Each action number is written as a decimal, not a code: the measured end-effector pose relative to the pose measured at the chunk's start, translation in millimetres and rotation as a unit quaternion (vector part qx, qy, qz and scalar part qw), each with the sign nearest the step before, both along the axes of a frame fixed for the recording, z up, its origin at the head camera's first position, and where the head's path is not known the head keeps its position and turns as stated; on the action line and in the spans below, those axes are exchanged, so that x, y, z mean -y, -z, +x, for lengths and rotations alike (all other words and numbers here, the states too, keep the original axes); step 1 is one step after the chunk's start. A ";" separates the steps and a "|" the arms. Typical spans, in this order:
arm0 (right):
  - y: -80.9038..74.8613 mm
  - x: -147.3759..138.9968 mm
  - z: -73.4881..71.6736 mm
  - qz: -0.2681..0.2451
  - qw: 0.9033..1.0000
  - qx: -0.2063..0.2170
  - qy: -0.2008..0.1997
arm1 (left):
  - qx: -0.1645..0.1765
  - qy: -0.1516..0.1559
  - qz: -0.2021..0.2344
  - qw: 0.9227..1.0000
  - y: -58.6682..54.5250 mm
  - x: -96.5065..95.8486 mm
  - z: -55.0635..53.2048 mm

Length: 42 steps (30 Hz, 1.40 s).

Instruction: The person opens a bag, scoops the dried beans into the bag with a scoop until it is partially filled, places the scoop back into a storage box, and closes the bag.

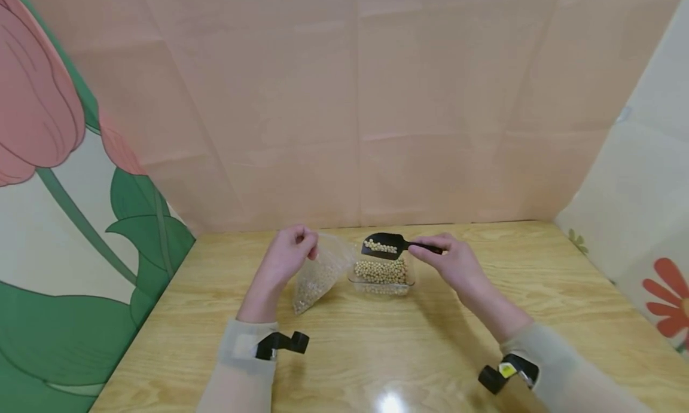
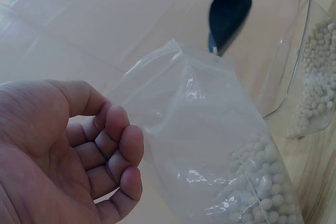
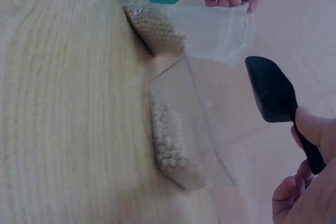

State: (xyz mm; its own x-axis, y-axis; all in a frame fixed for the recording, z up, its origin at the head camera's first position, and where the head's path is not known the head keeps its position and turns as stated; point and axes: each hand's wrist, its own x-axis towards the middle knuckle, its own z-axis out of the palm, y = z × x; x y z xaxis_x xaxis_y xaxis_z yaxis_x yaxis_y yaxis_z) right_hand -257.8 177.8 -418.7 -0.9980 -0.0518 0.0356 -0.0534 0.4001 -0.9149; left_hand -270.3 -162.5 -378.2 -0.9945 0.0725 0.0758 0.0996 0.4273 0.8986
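Note:
My left hand (image 1: 290, 254) pinches the top edge of a clear plastic bag (image 1: 321, 278), whose lower corner holds many small round beige beans (image 2: 262, 182). My right hand (image 1: 452, 260) grips the handle of a black scoop (image 1: 395, 241). Pale beans (image 1: 379, 245) lie in the scoop's bowl, which is held above a clear plastic box (image 1: 413, 280). More of the same beans (image 1: 381, 271) fill much of the box. In the left wrist view the scoop's tip is close to the bag's mouth, seen from behind.
All of this is over a light wood table (image 1: 344, 353). A pinkish sheet (image 1: 355, 120) hangs as a wall behind it. Flower-patterned panels stand at the left (image 1: 70, 245) and right (image 1: 646, 222). Black wrist cameras are strapped to both sleeves.

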 end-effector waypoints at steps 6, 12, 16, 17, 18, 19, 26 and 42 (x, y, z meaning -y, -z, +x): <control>-12.2 7.0 -2.4 0.004 1.000 -0.002 -0.009 | 0.002 -0.006 0.003 1.000 1.0 -1.2 -0.9; -18.3 18.2 -8.4 0.019 0.999 -0.012 -0.024 | -0.008 -0.007 -0.001 1.000 2.6 -1.8 -3.0; -19.1 27.5 -11.9 0.021 0.999 -0.030 -0.039 | -0.016 -0.006 -0.003 1.000 5.5 -2.5 -5.9; -19.2 29.8 -12.6 0.021 0.998 -0.035 -0.043 | -0.018 -0.006 -0.004 1.000 6.1 -2.7 -6.2; -19.8 31.9 -13.1 0.024 0.998 -0.040 -0.047 | -0.019 -0.006 -0.002 1.000 6.4 -2.9 -6.4; -20.2 34.1 -13.8 0.027 0.997 -0.045 -0.051 | -0.019 -0.005 -0.001 1.000 6.8 -3.0 -6.7; -24.6 45.5 -18.4 0.079 0.992 -0.078 -0.066 | -0.025 -0.004 0.004 1.000 7.9 -3.3 -6.7; -40.1 60.9 -16.9 0.157 0.971 -0.169 -0.061 | -0.030 -0.010 -0.011 0.999 6.7 -2.8 -5.8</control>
State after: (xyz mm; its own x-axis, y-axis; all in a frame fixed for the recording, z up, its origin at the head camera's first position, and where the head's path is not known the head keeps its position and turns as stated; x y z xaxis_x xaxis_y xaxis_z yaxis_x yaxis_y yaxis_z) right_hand -274.7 116.9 -378.6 -0.9182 -0.2298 0.3226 -0.3931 0.6287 -0.6710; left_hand -276.1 -159.7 -384.9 -0.9896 0.0542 0.1335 0.1435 0.4502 0.8813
